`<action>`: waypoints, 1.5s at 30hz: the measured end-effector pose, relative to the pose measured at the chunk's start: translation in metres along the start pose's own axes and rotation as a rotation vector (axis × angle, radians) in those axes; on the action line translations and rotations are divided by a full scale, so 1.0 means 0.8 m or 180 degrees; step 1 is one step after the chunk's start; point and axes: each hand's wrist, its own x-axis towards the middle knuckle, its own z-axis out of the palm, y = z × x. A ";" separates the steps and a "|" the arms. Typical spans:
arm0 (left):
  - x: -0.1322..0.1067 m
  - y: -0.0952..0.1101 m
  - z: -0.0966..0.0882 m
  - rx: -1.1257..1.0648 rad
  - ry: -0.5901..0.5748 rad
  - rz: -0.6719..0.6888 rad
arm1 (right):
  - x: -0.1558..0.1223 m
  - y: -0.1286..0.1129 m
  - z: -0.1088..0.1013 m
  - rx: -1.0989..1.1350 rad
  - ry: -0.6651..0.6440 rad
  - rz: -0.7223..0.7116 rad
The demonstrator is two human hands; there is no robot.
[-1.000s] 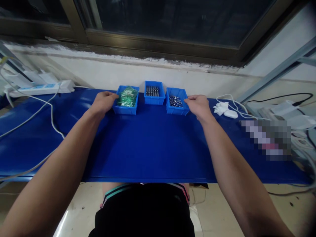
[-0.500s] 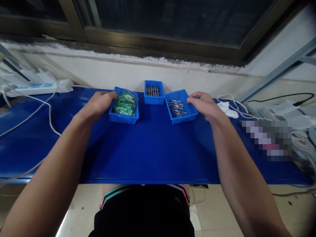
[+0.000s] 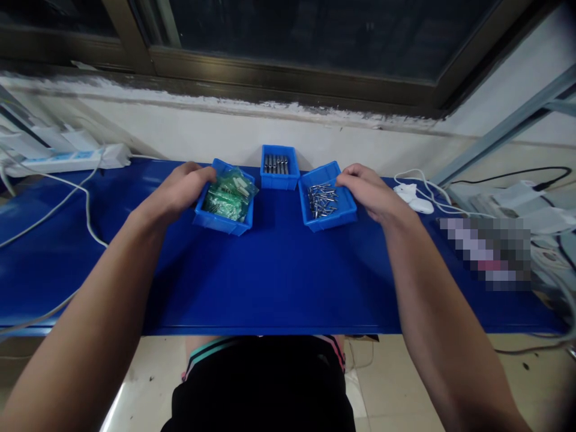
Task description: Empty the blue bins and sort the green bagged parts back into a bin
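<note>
My left hand (image 3: 177,189) grips the left wall of a blue bin (image 3: 216,221) that holds several small green packets (image 3: 227,195). My right hand (image 3: 371,192) grips the right wall of a second blue bin (image 3: 330,219) filled with small metal pins (image 3: 321,199). Both bins rest on the blue table (image 3: 279,270), angled toward me. A third blue bin (image 3: 279,180) with a row of metal rods stands behind them against the wall, untouched.
A white power strip (image 3: 67,159) and white cables (image 3: 85,207) lie at the left of the table. A white mouse (image 3: 420,206) with its cable sits right of my right hand. A blurred patch and grey items lie at far right.
Both hands have drawn their bins toward me, away from the wall. The bins have turned slightly, and the middle bin stayed in place.
</note>
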 end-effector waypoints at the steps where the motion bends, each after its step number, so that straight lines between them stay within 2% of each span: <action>1: -0.001 0.003 0.001 0.0011 -0.0023 -0.0120 | 0.001 0.002 0.000 -0.0078 0.0018 -0.0067; 3: -0.005 0.009 0.002 0.0031 -0.0038 -0.0274 | 0.002 0.004 0.000 -0.0073 -0.0010 -0.0168; 8: -0.009 0.014 0.005 0.0045 0.0024 -0.0317 | -0.002 0.001 0.006 0.0226 -0.0060 -0.0172; 16: -0.009 0.009 0.008 -0.0056 -0.0036 -0.0240 | 0.005 0.006 0.013 0.0219 -0.0013 -0.0395; 23: -0.009 0.009 0.009 -0.0115 -0.0042 -0.0219 | -0.002 -0.001 0.018 0.0173 -0.0085 -0.0323; 36: -0.007 0.007 0.004 0.0173 0.0056 -0.0092 | 0.006 0.008 0.021 -0.0050 0.0042 -0.0540; 41: -0.005 0.004 0.003 0.0160 0.0054 -0.0118 | 0.005 0.007 0.019 0.0315 0.0067 -0.0485; 45: -0.009 0.007 0.000 0.0097 -0.0023 -0.0100 | 0.007 0.008 0.018 0.0518 0.0025 -0.0650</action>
